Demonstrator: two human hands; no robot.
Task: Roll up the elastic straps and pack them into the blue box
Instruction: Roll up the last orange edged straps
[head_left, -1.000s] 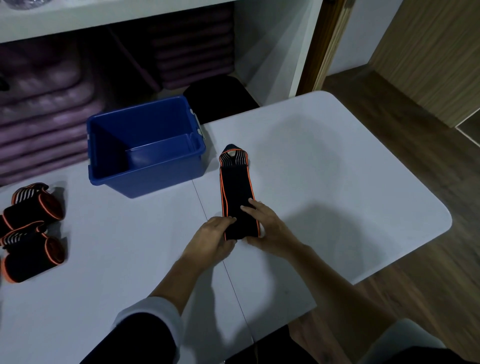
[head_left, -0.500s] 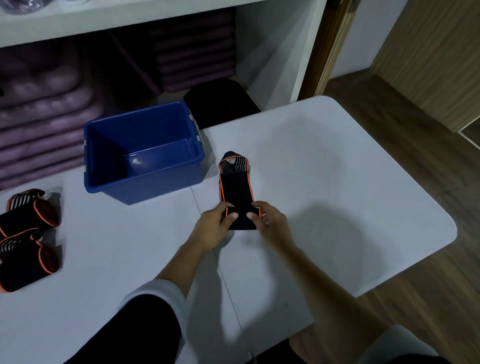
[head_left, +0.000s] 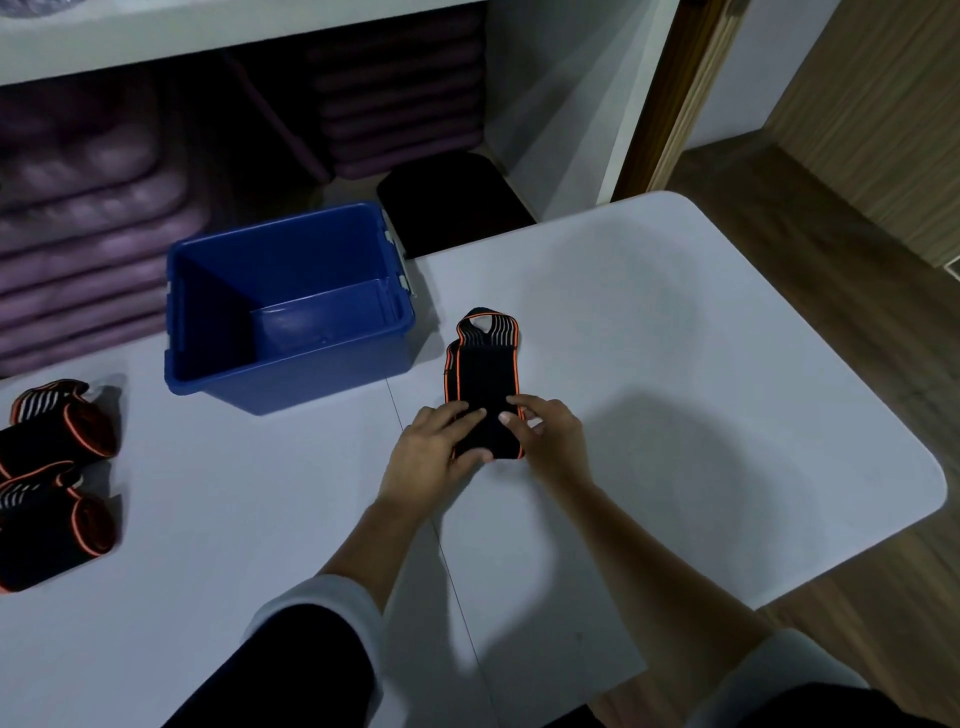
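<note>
A black elastic strap with orange edges (head_left: 483, 374) lies lengthwise on the white table (head_left: 675, 374), its striped loop end pointing away from me. The near end is rolled up, and both hands hold that roll. My left hand (head_left: 436, 447) grips it from the left, fingers over the top and thumb under the near side. From the right, my right hand (head_left: 545, 436) pinches the roll. The blue box (head_left: 291, 358) stands empty just left of the strap. Two rolled straps (head_left: 57, 426) (head_left: 52, 525) sit at the table's left edge.
Behind the table a white shelf unit (head_left: 208, 31) holds stacks of purple mats (head_left: 88, 218). A black stool (head_left: 452, 202) stands behind the table's far edge. Wooden floor (head_left: 831, 249) lies to the right of the rounded table edge.
The roll has grown and moved away from me along the strap, so the flat part is shorter. Both hands followed it forward.
</note>
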